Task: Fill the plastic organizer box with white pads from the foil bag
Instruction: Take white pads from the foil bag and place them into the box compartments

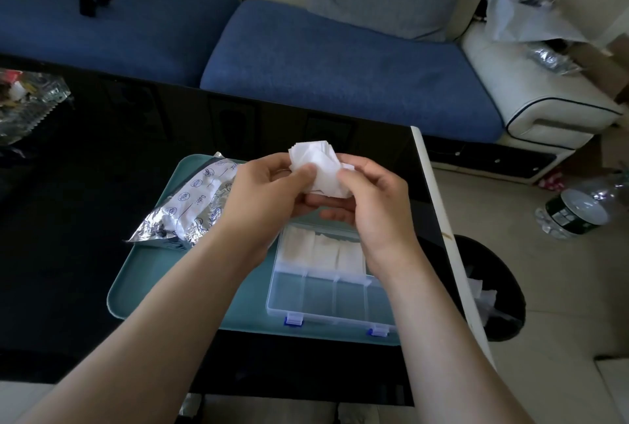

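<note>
White pads [316, 165] sit in a loose bunch between our two hands. Our left hand [269, 185] pinches one side, and our right hand [374, 199] pinches the other. We hold them in the air, just above the far end of the plastic organizer box [320, 301]. The box lies on a teal tray [163, 287]. Its far row has pads in it, and its near row looks bare. The foil bag [194, 205] lies on the tray to the left. We think the bunch could slip apart, because it is loose and crumpled. Then pads might drop on the black table [85, 185] or land crooked across a box wall.
</note>
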`<state>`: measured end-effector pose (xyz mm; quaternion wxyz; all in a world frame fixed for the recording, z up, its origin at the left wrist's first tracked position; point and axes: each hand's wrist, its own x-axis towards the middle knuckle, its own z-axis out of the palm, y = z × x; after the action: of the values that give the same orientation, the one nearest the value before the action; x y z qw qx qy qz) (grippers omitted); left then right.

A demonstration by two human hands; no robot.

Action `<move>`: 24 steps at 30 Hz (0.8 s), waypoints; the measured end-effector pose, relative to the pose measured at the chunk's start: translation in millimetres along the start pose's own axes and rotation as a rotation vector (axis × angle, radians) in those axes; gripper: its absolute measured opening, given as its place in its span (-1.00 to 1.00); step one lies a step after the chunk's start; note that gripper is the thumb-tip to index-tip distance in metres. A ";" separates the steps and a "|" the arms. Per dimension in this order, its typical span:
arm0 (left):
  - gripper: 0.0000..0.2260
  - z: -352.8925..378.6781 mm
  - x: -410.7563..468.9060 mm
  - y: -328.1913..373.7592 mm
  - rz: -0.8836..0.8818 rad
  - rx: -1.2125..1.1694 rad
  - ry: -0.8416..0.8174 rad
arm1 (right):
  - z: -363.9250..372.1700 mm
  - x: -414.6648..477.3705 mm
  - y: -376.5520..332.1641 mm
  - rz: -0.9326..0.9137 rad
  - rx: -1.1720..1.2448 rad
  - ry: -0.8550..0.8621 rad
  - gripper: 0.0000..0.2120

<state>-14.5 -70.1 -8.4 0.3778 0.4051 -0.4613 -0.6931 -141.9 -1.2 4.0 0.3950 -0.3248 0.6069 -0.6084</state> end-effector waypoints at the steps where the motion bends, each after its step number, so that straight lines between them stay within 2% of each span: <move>1: -0.86 1.4 0.6 -0.7 -0.014 -0.012 0.008 | -2.1 -0.2 -0.1 0.001 -0.005 -0.002 -0.75; 7: -0.89 3.6 6.4 -1.5 -0.117 -0.162 0.087 | -14.2 1.4 4.6 0.017 0.007 0.020 -0.73; 11: -0.96 2.8 10.9 -3.4 -0.153 -0.179 0.186 | -19.5 6.4 9.7 -0.013 -0.015 0.221 -0.73; 12: -0.94 3.4 10.6 -4.1 -0.147 -0.171 0.173 | -20.9 7.6 10.4 -0.019 0.000 0.275 -0.74; 14: -0.78 4.8 10.6 -7.0 -0.133 -0.149 0.152 | -23.6 8.9 9.5 -0.024 0.042 0.337 -0.75; 15: -0.75 5.9 10.0 -7.5 -0.125 -0.135 0.146 | -24.5 9.0 9.2 -0.025 0.057 0.335 -0.75; 17: -0.86 8.8 8.5 -7.4 -0.109 -0.086 0.109 | -23.6 8.2 9.3 -0.031 0.071 0.284 -0.76; 20: -0.80 13.8 6.0 -7.2 -0.108 -0.043 0.035 | -20.1 7.3 12.4 -0.067 0.012 0.210 -0.74; 24: -0.71 13.3 4.2 -7.4 -0.114 -0.054 -0.062 | -19.3 6.4 14.8 -0.136 -0.115 0.193 -0.72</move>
<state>-29.3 -67.3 -13.0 0.3338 0.3987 -0.4303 -0.7379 -160.5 3.2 -12.3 0.2732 -0.3270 0.6526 -0.6265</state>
